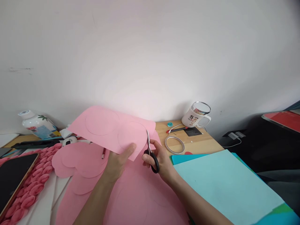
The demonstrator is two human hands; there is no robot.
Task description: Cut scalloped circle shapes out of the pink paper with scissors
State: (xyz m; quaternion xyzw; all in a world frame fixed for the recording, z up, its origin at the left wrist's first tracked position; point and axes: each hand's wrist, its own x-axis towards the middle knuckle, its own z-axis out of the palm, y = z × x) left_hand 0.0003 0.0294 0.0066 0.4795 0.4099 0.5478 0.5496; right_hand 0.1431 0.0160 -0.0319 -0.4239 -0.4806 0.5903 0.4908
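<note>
A pink sheet of paper point(105, 125) with pencilled circles on it is lifted over the table. My left hand point(120, 161) pinches its near edge, thumb on top and fingers hidden beneath. In my right hand point(161, 157) is a pair of scissors point(154, 162) with black handles, the blades pointing away from me at the sheet's right side, along a drawn circle. Below lies more pink paper point(136, 200), also with faint circles. To the left of my left hand, several cut pink paper circles point(89, 159) overlap in a heap.
A white mug point(191, 118), a roll of tape point(174, 145) and a red-and-black pen point(177, 130) sit at the back right. Blue paper sheets point(222, 184) are stacked at right. On the left are a white bottle point(37, 125), a phone point(16, 181) and pink rosettes point(35, 189).
</note>
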